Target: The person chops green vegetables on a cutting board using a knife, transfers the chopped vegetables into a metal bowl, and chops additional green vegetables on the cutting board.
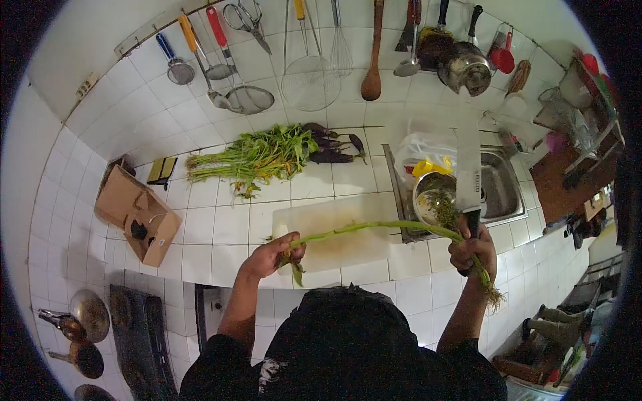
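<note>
A long green vegetable stalk [374,224] stretches between my two hands above the white cutting board [328,260]. My left hand [275,255] is closed around its leafy end, and a few leaves hang below the fingers. Near the rooted end, my right hand [473,248] grips the stalk together with the dark handle of a large kitchen knife [468,170], whose blade points up and away from me. Pale roots [495,299] dangle beside the right wrist. Past the knife, a metal bowl [422,199] holds small green pieces.
A bunch of leafy greens [257,157] and several dark eggplants [332,144] lie at the back of the tiled counter. A metal sink [511,194] is at right. An open cardboard box [137,210] stands at left. Utensils, including a wooden spoon [372,83], hang along the wall.
</note>
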Demonstrator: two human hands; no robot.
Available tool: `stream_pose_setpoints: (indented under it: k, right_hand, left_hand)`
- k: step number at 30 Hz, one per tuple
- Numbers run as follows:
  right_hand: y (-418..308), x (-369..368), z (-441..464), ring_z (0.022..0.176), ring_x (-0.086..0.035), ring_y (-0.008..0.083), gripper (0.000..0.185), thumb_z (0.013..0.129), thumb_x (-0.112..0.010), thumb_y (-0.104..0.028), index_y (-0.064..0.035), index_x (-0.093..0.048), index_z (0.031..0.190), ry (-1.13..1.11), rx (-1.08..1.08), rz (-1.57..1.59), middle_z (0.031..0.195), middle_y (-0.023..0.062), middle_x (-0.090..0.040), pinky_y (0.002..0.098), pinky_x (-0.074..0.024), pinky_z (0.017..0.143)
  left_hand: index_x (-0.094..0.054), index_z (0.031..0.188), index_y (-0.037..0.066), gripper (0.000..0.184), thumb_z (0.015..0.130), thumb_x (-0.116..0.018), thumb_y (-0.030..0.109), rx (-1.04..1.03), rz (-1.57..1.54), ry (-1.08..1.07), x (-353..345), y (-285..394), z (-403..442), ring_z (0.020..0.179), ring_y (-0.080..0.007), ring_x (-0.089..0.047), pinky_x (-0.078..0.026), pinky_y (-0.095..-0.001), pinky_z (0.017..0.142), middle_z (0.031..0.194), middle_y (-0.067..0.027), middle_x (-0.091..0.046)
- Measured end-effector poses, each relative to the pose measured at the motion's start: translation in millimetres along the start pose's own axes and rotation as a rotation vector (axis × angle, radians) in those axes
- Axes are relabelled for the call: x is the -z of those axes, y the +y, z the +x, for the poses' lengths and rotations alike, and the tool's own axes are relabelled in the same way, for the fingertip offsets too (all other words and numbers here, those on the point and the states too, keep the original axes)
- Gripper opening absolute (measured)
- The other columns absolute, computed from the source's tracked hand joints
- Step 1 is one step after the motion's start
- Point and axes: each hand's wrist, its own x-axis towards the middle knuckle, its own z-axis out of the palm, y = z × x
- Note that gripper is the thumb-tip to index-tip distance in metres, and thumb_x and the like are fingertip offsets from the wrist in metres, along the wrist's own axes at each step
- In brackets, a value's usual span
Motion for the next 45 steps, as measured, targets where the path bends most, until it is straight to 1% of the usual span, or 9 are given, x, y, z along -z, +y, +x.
stream_pose_setpoints:
  k: [3,9,12,15,18,27,32,37,45]
  right_hand:
    - [4.3,-2.3,-3.0,0.041,-0.032,0.0078,0.024,0.075,-0.059,0.004,-0.008,-0.04,0.086,-0.054,0.022,0.149,0.059,0.0023,-0.038,0.0224,-0.0243,0.03]
    - [12.3,-23.8,-3.5,0.042,-0.03,0.0068,0.025,0.076,-0.06,0.003,-0.0081,-0.039,0.086,-0.057,-0.009,0.079,0.059,0.0019,-0.037,0.0214,-0.0219,0.031]
    - [11.8,-37.5,-3.5,0.041,-0.029,0.0064,0.025,0.076,-0.059,0.003,-0.0084,-0.038,0.084,-0.109,-0.019,0.039,0.057,0.0008,-0.035,0.0214,-0.0211,0.032]
    - [15.1,-51.4,-8.3,0.041,-0.029,0.0061,0.027,0.075,-0.06,0.004,-0.0086,-0.038,0.083,-0.084,0.005,0.036,0.056,-0.0001,-0.034,0.022,-0.0212,0.032]
    - [18.3,-55.2,-13.1,0.039,-0.027,0.0059,0.026,0.074,-0.055,0.005,-0.009,-0.037,0.085,-0.072,-0.014,-0.089,0.054,0.0006,-0.034,0.022,-0.0224,0.031]
    - [23.1,-82.0,-35.7,0.037,-0.033,0.0058,0.032,0.072,-0.066,0.003,-0.0098,-0.039,0.081,-0.041,-0.028,-0.192,0.055,0.0017,-0.042,0.0228,-0.0228,0.031]
    - [32.8,-81.6,-51.1,0.039,-0.037,0.0069,0.031,0.071,-0.069,0.001,-0.01,-0.042,0.082,0.01,-0.081,-0.409,0.057,0.0033,-0.047,0.023,-0.0257,0.033]
    - [41.4,-100.4,-61.2,0.043,-0.041,0.0066,0.029,0.068,-0.07,-0.001,-0.0104,-0.045,0.08,0.047,-0.232,-0.654,0.059,0.0015,-0.05,0.0227,-0.0291,0.035]
    - [62.9,-114.2,-68.1,0.047,-0.044,0.006,0.026,0.069,-0.073,-0.004,-0.0106,-0.048,0.076,0.133,-0.35,-0.753,0.061,-0.0029,-0.049,0.021,-0.0329,0.04]
  left_hand:
    - [-0.043,0.083,0.009,0.038,0.095,-0.047,0.045,0.039,0.006,-0.116,0.6,10.9,-2.5,0.068,-0.0142,-0.035,-0.028,-0.0285,0.063,0.074,-0.0009,-0.038]
    - [-0.055,0.082,0.003,0.034,0.09,-0.06,0.036,0.037,0.068,-0.14,8.5,16.9,-11.5,0.079,-0.0182,-0.05,-0.042,-0.0308,0.072,0.08,-0.0049,-0.05]
    - [-0.068,0.097,-0.003,0.016,0.088,-0.067,0.009,-0.01,0.256,-0.303,18.7,14.5,-16.4,0.087,-0.0175,-0.061,-0.051,-0.0304,0.081,0.094,-0.0077,-0.064]
    - [-0.067,0.088,-0.001,0.012,0.08,-0.073,0.007,0.057,0.534,-0.225,20.1,18.3,-22.0,0.087,-0.0224,-0.065,-0.053,-0.0346,0.076,0.094,-0.0103,-0.064]
    - [-0.068,0.091,0.0,0.013,0.08,-0.072,0.006,0.228,0.522,-0.076,16.6,25.1,-23.6,0.085,-0.0236,-0.068,-0.055,-0.0347,0.073,0.09,-0.01,-0.067]
    - [-0.064,0.104,-0.009,0.019,0.091,-0.06,0.005,0.037,0.277,0.235,38.5,10.9,-13.6,0.087,-0.0243,-0.07,-0.059,-0.0333,0.075,0.094,-0.016,-0.068]
    - [-0.064,0.103,-0.009,0.024,0.094,-0.059,0.013,0.019,0.341,0.214,55.3,-0.3,-12.1,0.086,-0.0244,-0.07,-0.059,-0.0323,0.075,0.09,-0.016,-0.07]
    - [-0.066,0.1,-0.01,0.025,0.095,-0.058,0.013,-0.017,0.752,0.373,42.6,9.3,-18.5,0.079,-0.0201,-0.072,-0.057,-0.0285,0.067,0.082,-0.015,-0.07]
    - [-0.067,0.098,-0.007,0.023,0.095,-0.057,0.013,-0.07,0.728,0.536,49.3,6.6,-20.2,0.078,-0.0213,-0.072,-0.058,-0.0298,0.064,0.083,-0.0143,-0.071]
